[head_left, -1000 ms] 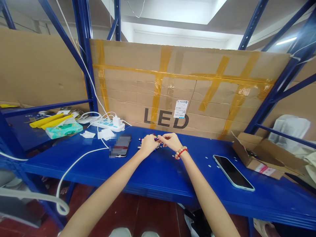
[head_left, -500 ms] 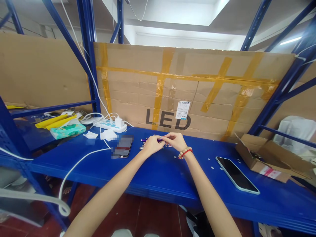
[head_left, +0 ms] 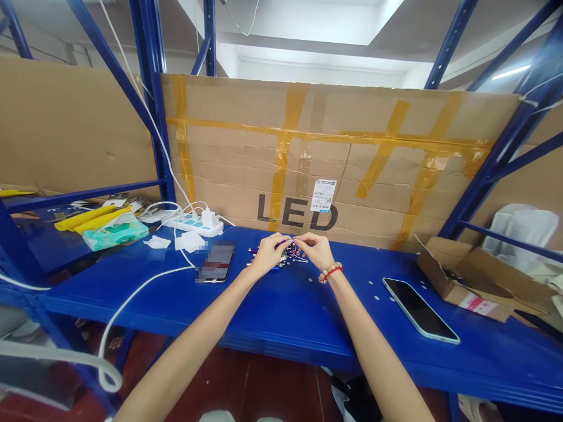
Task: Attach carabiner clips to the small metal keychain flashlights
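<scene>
My left hand (head_left: 267, 254) and my right hand (head_left: 317, 249) meet over the back of a blue metal shelf (head_left: 281, 310). Both are closed in a pinch on a small purple cylinder with a silver tip (head_left: 284, 241), held between them just above the shelf. Under the hands lies a small heap of similar little coloured cylinders (head_left: 288, 256). A beaded bracelet (head_left: 329, 272) sits on my right wrist.
A phone on a white cable (head_left: 215, 262) lies left of the hands, another phone (head_left: 420, 317) to the right. A power strip (head_left: 193, 223), tissue pack (head_left: 115, 232) and yellow items sit at the left; an open cardboard box (head_left: 470, 281) stands at the right. A taped cardboard sheet marked LED (head_left: 334, 152) backs the shelf.
The hands have lifted slightly and their fingertips have come closer together on the purple piece. The camera view shifted a little.
</scene>
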A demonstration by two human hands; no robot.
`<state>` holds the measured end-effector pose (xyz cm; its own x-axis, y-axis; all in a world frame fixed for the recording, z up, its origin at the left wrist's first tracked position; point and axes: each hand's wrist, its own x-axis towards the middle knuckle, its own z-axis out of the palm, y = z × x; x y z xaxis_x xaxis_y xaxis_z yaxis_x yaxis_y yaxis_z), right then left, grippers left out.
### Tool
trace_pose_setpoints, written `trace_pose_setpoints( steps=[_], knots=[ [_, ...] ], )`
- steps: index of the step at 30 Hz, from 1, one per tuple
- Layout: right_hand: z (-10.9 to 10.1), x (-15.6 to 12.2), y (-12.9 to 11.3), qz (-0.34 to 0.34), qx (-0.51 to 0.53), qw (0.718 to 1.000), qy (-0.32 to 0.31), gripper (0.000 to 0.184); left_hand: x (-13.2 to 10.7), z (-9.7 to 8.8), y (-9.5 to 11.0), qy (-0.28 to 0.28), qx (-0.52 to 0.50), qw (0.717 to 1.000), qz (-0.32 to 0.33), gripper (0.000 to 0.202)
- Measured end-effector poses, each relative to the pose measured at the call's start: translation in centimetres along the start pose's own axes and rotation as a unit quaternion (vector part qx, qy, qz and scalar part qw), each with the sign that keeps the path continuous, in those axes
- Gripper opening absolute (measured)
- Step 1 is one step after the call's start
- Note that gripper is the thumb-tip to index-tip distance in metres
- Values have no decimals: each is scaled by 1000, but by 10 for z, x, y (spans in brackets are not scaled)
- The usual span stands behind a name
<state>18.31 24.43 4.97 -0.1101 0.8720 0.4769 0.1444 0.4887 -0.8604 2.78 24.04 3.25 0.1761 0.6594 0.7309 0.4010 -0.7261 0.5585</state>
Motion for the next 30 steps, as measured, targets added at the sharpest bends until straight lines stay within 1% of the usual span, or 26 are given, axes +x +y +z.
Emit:
trace_pose_setpoints(
  steps=[3,7,14,18,25,30],
  knots=[
    [3,-2,0,8,6,1000,6,50,-2,2,0,20,-1,1000,17,21],
    [3,-3,0,31,7,1000,0,52,-5,4,-3,35,5,999,40,20],
    [2,-3,1,79,4,997,-23,51,-5,7,-11,42,23,998,51,18],
    [0,-2,3,93,0,995,-30,47,-5,8,-10,36,21,998,40,18],
    [-3,2,8,103,-17,994,-39,42,-9,19,-11,21,11,1000,9,24],
    [-3,2,9,106,-43,992,-50,41,-7,19,-12,37,-8,999,-35,24]
  ],
)
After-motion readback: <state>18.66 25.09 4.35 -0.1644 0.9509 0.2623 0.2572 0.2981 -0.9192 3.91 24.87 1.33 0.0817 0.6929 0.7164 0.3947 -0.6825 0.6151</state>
